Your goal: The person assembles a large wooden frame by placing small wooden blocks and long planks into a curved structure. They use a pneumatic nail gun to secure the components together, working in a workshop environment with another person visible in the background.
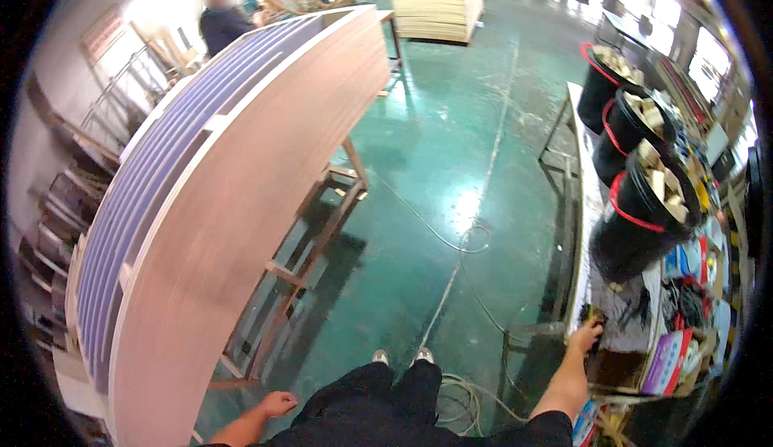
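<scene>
My left hand [279, 403] hangs low beside the near end of the large panel, its fingers curled and nothing showing in them. Out to the right, my right hand [587, 335] reaches over the edge of the long bench [573, 312]. Its fingers close round a small dark object with some yellow [594, 318], too small and partly hidden to name. Black gloves or cloth [637, 308] lie on the bench just past that hand. An open cardboard box [618, 368] sits on the nearer side of it.
A long wooden panel assembly [258, 173] with purple slats rests on wooden trestles [278, 318] at left. Black buckets [636, 242] of wood offcuts line the bench. A hose [463, 395] lies on the green floor. A person [222, 20] stands behind the panel; stacked boards [437, 12] stand farther off.
</scene>
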`<action>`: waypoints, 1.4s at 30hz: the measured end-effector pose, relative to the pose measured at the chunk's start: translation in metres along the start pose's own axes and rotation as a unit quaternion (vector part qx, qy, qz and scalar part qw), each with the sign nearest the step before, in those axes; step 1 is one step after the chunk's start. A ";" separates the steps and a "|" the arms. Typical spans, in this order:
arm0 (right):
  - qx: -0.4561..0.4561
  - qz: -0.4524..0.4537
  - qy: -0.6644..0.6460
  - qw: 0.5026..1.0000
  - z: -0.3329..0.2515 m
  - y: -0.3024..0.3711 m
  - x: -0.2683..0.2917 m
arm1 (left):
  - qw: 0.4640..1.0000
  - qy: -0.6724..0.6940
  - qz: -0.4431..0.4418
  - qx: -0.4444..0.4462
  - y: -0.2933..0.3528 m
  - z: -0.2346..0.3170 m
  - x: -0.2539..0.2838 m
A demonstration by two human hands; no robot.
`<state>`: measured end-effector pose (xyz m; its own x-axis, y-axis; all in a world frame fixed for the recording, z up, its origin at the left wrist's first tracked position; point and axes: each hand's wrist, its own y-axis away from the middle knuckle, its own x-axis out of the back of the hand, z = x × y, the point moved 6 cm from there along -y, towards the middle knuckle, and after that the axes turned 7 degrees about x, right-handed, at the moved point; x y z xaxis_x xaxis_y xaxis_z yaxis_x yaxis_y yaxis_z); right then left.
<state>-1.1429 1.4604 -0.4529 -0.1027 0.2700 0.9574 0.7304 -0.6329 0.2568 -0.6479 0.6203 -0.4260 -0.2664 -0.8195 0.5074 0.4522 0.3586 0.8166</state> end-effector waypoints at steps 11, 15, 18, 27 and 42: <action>0.192 0.028 0.100 0.976 -0.098 0.180 -0.075 | 0.976 0.214 0.005 -0.041 0.013 -0.039 -0.051; 0.455 -0.266 0.043 0.849 -0.162 0.430 -0.238 | 0.955 0.274 0.077 -0.084 0.065 -0.124 -0.073; 0.716 -0.331 0.124 0.601 -0.240 0.686 -0.269 | 0.933 0.313 0.170 -0.052 0.098 -0.216 -0.082; 0.883 -0.194 -0.369 0.218 -0.295 1.254 0.025 | 0.419 0.859 0.251 -0.155 0.224 -0.578 -0.122; 0.833 0.115 -0.423 0.339 -0.306 1.413 0.067 | 0.963 0.188 0.193 0.009 0.196 -0.871 -0.070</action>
<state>-0.3238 0.3623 0.0149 -0.1977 0.9093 0.3662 0.0949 0.3895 -0.9161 0.2009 0.3586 -0.5413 0.2471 -0.7260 0.6418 0.4392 0.6743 0.5936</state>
